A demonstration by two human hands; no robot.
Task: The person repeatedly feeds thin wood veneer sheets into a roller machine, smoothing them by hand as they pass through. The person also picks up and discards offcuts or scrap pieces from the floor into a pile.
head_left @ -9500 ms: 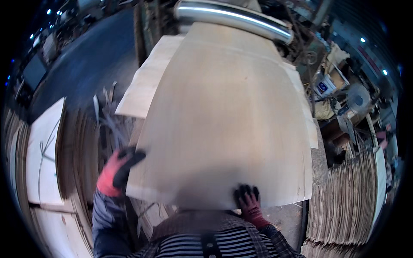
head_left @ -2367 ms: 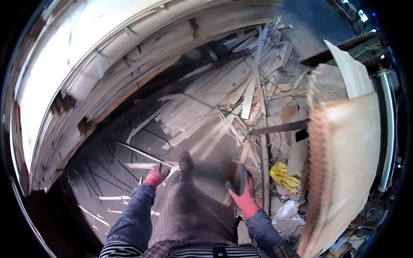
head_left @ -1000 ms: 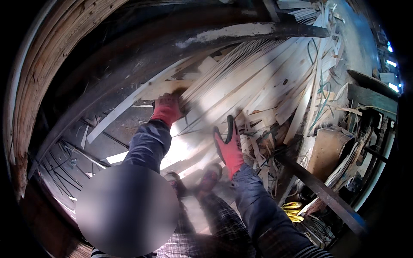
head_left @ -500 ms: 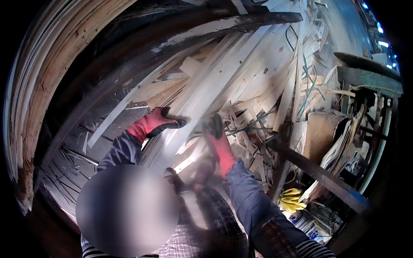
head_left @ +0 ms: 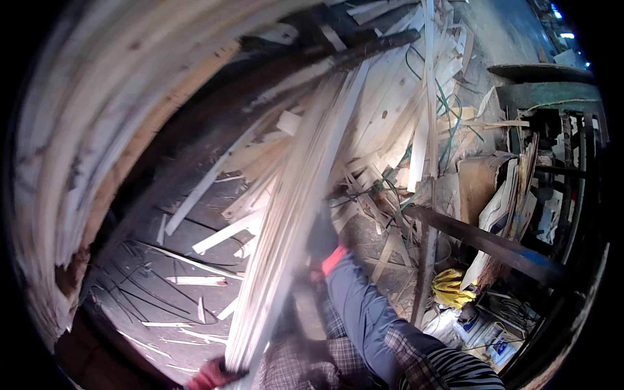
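Observation:
A long bundle of thin pale wood strips [head_left: 279, 214] slants across the middle, its near end at the lower edge and its far end over the scrap pile. My left hand [head_left: 213, 376], in a red and dark work glove, is closed around the near end, with part of it cut off by the picture's edge. Against the bundle's right side lies my right hand [head_left: 323, 237], gloved in the same colours. Motion smears its fingers, so its grip does not show.
Wood offcuts [head_left: 390, 117] lie heaped beyond the bundle, with green strapping [head_left: 448, 110] among them. A stack of boards [head_left: 97, 130] looms at left. A dark metal bar [head_left: 494, 244] crosses at right, near a yellow cloth [head_left: 453, 289]. Splinters [head_left: 195, 281] litter the floor.
My left hand has moved down and toward me, to the near end of the strips. The bundle now reaches the lower edge and stands steeper. The view has shifted, with the board stack looming larger.

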